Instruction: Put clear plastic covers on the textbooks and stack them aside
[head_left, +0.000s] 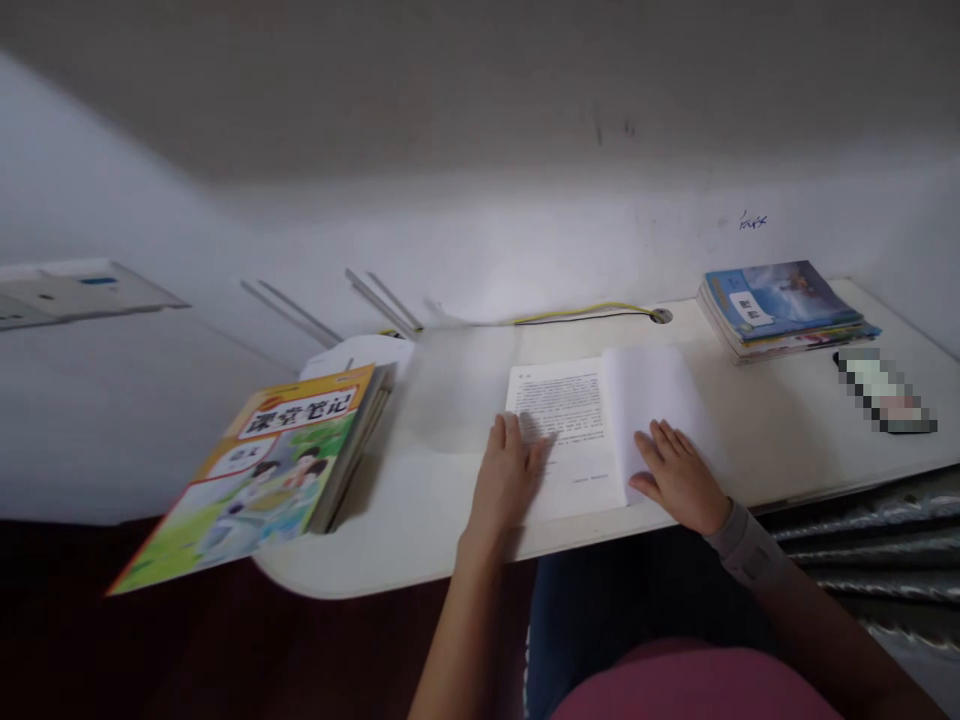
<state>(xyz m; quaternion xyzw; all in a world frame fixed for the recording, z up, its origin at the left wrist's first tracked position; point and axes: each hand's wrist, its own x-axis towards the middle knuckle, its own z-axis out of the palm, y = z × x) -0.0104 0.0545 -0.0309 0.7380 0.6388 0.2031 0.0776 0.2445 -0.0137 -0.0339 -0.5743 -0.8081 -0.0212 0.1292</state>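
An open book [574, 435] lies on the white desk in front of me, its left page printed and its right page [626, 400] blank as far as I can see. At the left edge of the printed page rests my left hand [510, 460], fingers stretched out and grasping nothing. My right hand [679, 475] lies flat across the blank page, its fingers spread, with a grey band around the wrist. Part of the right page's lower edge is hidden under that hand.
A stack of books with a yellow-and-green cover [262, 470] overhangs the desk's left edge. At the right stand a pile of blue-covered books [780, 295] and a phone [885, 390]. A yellow cable [577, 310] runs along the wall to a desk hole [660, 316].
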